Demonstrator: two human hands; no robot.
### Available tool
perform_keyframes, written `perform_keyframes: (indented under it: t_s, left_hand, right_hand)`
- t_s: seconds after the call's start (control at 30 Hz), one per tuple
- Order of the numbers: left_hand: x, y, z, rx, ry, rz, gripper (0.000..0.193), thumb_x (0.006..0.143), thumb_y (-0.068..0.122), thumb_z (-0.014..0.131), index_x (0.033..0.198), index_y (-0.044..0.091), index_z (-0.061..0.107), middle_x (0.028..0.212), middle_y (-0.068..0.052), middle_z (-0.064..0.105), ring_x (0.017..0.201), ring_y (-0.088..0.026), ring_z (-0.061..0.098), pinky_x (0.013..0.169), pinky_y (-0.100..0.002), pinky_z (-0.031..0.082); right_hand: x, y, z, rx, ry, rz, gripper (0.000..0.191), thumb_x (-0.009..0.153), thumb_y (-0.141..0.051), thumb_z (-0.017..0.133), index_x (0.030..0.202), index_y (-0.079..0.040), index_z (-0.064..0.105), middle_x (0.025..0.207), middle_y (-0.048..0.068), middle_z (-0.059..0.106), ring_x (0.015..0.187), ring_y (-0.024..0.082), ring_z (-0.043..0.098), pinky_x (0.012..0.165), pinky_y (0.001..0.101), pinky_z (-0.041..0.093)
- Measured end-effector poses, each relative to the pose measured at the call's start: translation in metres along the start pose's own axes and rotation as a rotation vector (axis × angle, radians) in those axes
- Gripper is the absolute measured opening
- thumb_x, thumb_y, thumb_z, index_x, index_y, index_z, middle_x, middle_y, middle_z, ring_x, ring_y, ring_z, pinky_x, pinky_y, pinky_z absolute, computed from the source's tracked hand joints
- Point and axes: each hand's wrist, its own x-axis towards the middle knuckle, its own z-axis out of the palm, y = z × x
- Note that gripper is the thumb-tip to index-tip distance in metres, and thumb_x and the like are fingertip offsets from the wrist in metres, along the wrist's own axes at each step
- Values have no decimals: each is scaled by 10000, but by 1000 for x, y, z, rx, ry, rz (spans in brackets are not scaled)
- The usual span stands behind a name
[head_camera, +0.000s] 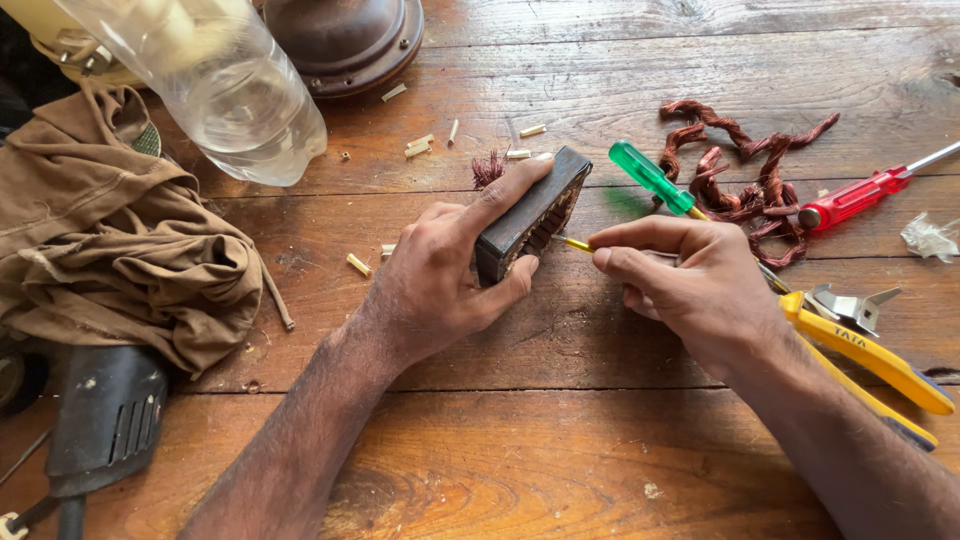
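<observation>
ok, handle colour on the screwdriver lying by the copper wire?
Red, translucent, on the screwdriver; head view.

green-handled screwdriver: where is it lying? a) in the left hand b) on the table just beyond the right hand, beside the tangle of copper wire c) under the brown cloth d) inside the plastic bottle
b: the green-handled screwdriver lies on the wooden table just past the right hand, next to the tangle of copper wire; the left hand grips a dark block-shaped part instead.

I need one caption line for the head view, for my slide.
Left hand steadies a dark block while right hand pokes it with a yellow tool.
</observation>
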Motion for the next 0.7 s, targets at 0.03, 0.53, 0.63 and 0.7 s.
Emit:
perform_keyframes:
  t_s: [0.03, 0.53, 0.63, 0.7]
  left_hand:
    - [0, 0, 0, -1, -4, -8, 764, 939, 200, 738, 1594, 206, 343, 1134, -135, 744, 949, -247, 740, 988, -407, 606]
    - [-1, -5, 3, -10, -7, 24, 739, 983, 190, 700, 1610, 213, 308, 1130, -139, 751, 899, -197, 758, 1003, -396, 565]
    - [0, -5, 4, -7, 0, 47, 736, 992, 178, 686, 1618, 220, 301, 1164, -145, 748, 920, -191, 764, 1002, -392, 572]
    - [0, -4, 5, -14, 13, 82, 736, 1010, 169, 676, 1633, 226, 287, 1197, -151, 743, 962, -187, 772, 1017, -389, 575]
  right_hand:
    - [1, 1, -1, 22, -8, 0, 221, 881, -145, 762, 1076, -51, 807, 767, -27, 703, 627, 30, 588, 535, 197, 501]
    - [-14, -2, 10, -691, 123, -903, 204, 881, -72, 789, 1084, -48, 776, 1038, 89, 749, 856, 127, 744, 724, 255, 633]
    - [-19, -2, 18, -768, 130, -962, 205, 878, -67, 786, 1080, -34, 770, 1041, 111, 738, 818, 152, 747, 696, 281, 638]
    - [-22, -4, 20, -773, 142, -965, 200, 883, -67, 779, 1081, -34, 769, 1037, 111, 733, 813, 160, 748, 689, 286, 638]
